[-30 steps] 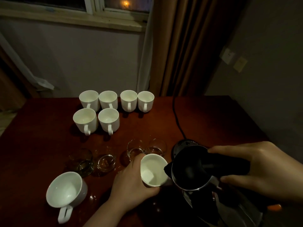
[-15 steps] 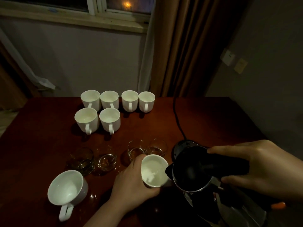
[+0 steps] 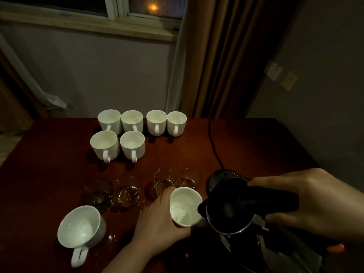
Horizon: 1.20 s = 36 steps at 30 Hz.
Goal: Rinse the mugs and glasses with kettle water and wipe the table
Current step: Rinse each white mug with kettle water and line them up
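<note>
Left hand (image 3: 157, 219) wrapped round the white mug (image 3: 186, 206), right hand (image 3: 307, 201) clamped on the kettle (image 3: 234, 209) handle at 3 o'clock; wet glazed ceramic's probably slippery, so grip its body.

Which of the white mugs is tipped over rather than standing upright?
The mug at the near left, alone in front of the glasses. It leans with its mouth facing the camera, while the six at the back stand upright.

Dim, warm light throughout; a small orange glow in the window (image 3: 153, 7) at upper centre; frame edges bend and soften.
</note>
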Each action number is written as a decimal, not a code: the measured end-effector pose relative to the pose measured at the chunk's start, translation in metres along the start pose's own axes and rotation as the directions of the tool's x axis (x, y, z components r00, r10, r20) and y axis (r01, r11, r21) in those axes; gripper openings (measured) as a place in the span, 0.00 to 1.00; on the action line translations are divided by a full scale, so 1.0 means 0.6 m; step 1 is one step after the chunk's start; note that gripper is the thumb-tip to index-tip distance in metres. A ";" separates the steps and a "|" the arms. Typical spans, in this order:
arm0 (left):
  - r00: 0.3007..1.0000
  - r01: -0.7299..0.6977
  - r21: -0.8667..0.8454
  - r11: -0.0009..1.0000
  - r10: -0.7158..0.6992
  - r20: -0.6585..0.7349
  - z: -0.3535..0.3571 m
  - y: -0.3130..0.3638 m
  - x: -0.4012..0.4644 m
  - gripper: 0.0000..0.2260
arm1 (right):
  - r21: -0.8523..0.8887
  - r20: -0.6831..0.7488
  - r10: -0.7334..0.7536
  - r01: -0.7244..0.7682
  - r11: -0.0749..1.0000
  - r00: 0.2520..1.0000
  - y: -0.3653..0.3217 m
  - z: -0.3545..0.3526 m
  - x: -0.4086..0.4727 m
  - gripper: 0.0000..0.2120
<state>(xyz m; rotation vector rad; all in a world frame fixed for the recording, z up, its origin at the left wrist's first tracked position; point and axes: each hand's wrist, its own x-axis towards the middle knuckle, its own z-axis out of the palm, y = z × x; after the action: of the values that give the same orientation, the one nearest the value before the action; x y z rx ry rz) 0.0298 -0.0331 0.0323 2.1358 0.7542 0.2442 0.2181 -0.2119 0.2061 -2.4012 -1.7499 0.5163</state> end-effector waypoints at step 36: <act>0.993 0.043 -0.141 0.989 -0.058 -0.099 -0.013 0.002 -0.003 0.32 | 0.091 -0.059 0.125 -0.119 0.989 0.990 0.010 0.006 -0.023 0.32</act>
<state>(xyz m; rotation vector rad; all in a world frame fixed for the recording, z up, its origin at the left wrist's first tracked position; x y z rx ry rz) 0.0258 -0.0298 0.0382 1.9823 0.8255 0.3714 0.2187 -0.2270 0.2036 -2.4456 -1.5295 0.5126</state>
